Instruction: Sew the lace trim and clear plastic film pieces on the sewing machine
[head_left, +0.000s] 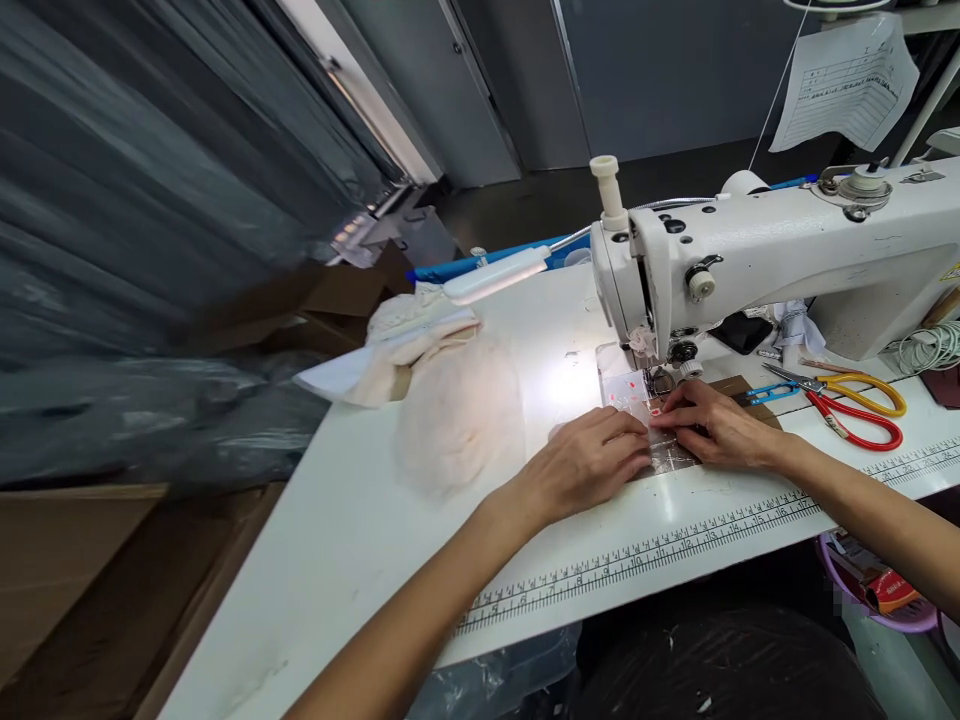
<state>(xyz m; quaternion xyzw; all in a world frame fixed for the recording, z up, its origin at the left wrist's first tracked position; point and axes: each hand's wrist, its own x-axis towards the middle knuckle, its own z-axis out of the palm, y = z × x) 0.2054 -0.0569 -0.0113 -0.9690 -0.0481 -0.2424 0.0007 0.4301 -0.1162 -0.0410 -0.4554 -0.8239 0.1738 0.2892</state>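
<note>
My left hand rests beside the sewing machine's needle area, fingers extended and lying low, their tips against a small clear sheet. Opposite it, my right hand has its thumb and fingers bent inward in a pinch near the presser foot. What sits between those fingers is too small to name. A small white patch with red marks lies just left of the foot. The white sewing machine stands over both hands.
A fluffy pale pink piece and folded cloth lie left on the white table. To the right are red-and-yellow scissors and blue thread snips. A printed ruler strip follows the front edge. Cardboard boxes stand left.
</note>
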